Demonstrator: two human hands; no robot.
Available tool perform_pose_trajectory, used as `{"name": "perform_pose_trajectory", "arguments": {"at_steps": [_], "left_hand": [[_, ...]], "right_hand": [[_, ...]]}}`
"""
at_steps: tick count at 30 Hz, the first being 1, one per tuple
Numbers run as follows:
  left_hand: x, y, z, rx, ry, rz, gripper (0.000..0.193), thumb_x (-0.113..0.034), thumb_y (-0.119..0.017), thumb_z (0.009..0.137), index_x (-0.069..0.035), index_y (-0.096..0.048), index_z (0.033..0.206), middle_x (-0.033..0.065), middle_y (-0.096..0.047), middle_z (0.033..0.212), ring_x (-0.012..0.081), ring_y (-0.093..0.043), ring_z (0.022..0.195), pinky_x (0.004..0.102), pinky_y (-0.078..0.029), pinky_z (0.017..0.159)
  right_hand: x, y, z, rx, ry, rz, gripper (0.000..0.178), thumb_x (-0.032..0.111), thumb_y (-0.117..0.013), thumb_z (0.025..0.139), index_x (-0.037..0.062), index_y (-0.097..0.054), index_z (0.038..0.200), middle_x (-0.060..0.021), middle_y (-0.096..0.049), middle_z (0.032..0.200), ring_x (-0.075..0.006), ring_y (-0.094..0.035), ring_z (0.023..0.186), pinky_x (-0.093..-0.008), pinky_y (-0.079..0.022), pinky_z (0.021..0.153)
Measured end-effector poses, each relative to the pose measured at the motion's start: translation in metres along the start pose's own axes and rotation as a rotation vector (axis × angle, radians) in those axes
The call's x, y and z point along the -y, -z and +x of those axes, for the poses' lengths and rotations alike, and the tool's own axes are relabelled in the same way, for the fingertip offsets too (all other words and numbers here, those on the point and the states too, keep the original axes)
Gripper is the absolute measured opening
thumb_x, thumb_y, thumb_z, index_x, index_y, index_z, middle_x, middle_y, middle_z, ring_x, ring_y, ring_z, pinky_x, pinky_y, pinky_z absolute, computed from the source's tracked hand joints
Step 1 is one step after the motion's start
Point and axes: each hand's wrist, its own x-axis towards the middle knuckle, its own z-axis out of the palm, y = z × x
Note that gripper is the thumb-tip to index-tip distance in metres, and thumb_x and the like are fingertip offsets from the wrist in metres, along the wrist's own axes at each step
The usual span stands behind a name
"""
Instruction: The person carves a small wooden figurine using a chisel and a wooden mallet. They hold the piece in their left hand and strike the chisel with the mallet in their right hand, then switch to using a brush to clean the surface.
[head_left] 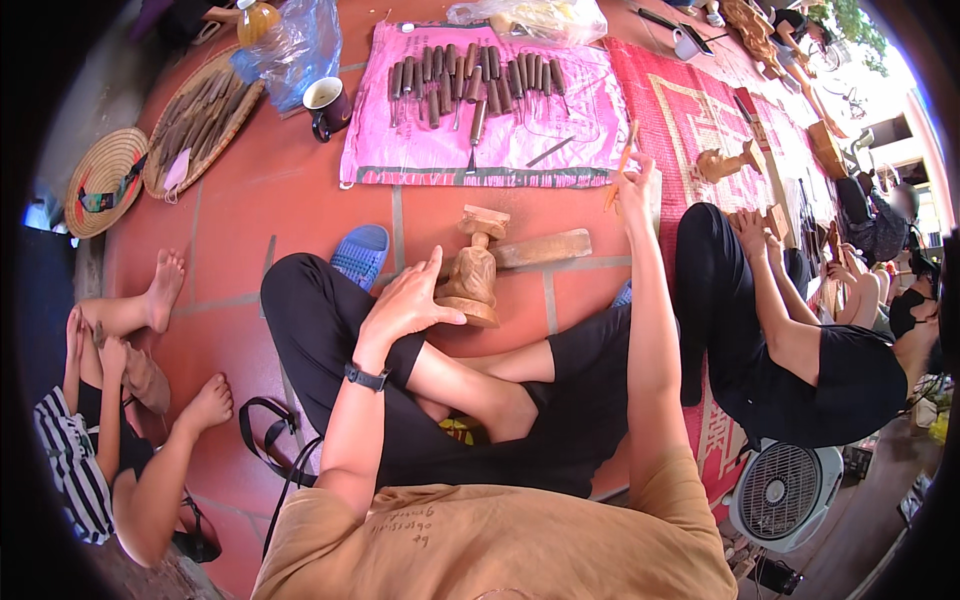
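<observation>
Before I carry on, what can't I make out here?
All in the head view:
Wooden block: left end hidden behind the carved figure.
Carved figure's base: partly covered by the left hand.
Thin orange piece at the right hand: too small and blurred to identify.

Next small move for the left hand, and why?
I'd probably close the left hand around the base of the carved wooden figure: its fingers are spread, its thumb overlaps the base in view, and no firm grip shows. The right hand, apparently holding a thin orange-brown piece, is away from the figure, so it isn't steadying it.
</observation>
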Motion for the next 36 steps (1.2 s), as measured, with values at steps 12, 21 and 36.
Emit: {"name": "perform_pose_trajectory", "arguments": {"at_steps": [12, 21, 36], "left_hand": [[-0.022, -0.018, -0.022, -0.15, 0.084, -0.213, 0.118, -0.025, -0.087, 0.069, 0.009, -0.011, 0.153, 0.0326, -0.035, 0.147, 0.0412, -0.035, 0.14, 0.0418, -0.035, 0.114], [-0.016, -0.038, -0.012, -0.254, 0.124, -0.138, 0.141, -0.041, -0.091, 0.064, 0.008, 0.007, 0.152, 0.0334, -0.032, 0.147, 0.0478, -0.035, 0.137, 0.0468, -0.036, 0.113], [-0.03, -0.031, -0.01, -0.193, 0.289, -0.065, 0.14, -0.051, -0.09, 0.059, 0.005, -0.004, 0.154, 0.0267, -0.039, 0.144, 0.0415, -0.039, 0.136, 0.0439, -0.039, 0.11]], "right_hand": [[0.106, -0.039, -0.172, 0.573, -0.112, 0.871, 0.024, 0.006, -0.065, 0.092, -0.0025, -0.064, 0.114, -0.0112, -0.07, 0.094, -0.0167, -0.069, 0.084, -0.027, -0.054, 0.071], [0.127, -0.089, -0.216, 0.39, 0.417, -0.103, 0.018, 0.018, -0.072, 0.088, 0.0026, -0.065, 0.094, -0.0106, -0.057, 0.069, -0.0244, -0.06, 0.069, -0.0377, -0.049, 0.064], [0.107, -0.051, -0.201, 0.345, 0.276, -0.04, 0.021, 0.015, -0.076, 0.084, -0.0022, -0.068, 0.094, -0.0156, -0.066, 0.084, -0.0268, -0.067, 0.07, -0.0371, -0.052, 0.065]]}}
